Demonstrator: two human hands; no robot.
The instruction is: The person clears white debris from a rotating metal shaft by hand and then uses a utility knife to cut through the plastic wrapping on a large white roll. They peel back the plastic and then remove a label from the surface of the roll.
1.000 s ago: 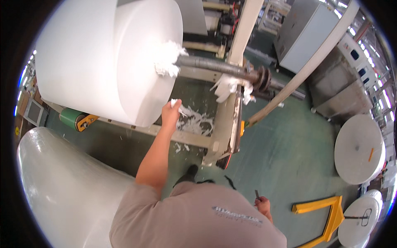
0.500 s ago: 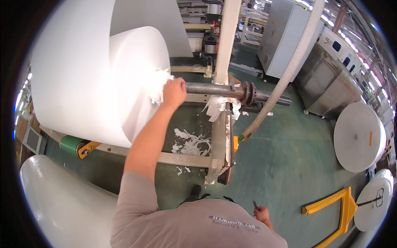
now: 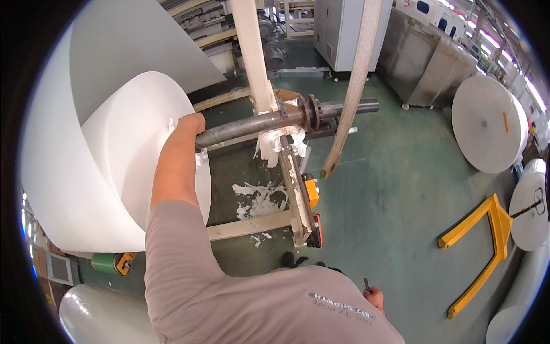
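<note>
My left arm reaches to the end face of a large white paper roll. There my left hand is closed and bent inward, next to the core end of a dark metal shaft. Its fingertips are hidden, so what it grips does not show. White torn paper hangs by the shaft just below the hand. Low at my right side, my right hand is closed around a small knife, its short flat dark blade pointing up.
A cream metal stand holds the shaft, with torn paper draped over it. Paper shreds litter the green floor. A slanting pole rises beyond. Rightward are a yellow pallet jack, wrapped rolls and a metal cabinet.
My left hand has gone further in at the roll's face, and fewer shreds show around it. My view has shifted to the right. The right hand still holds the knife low.
</note>
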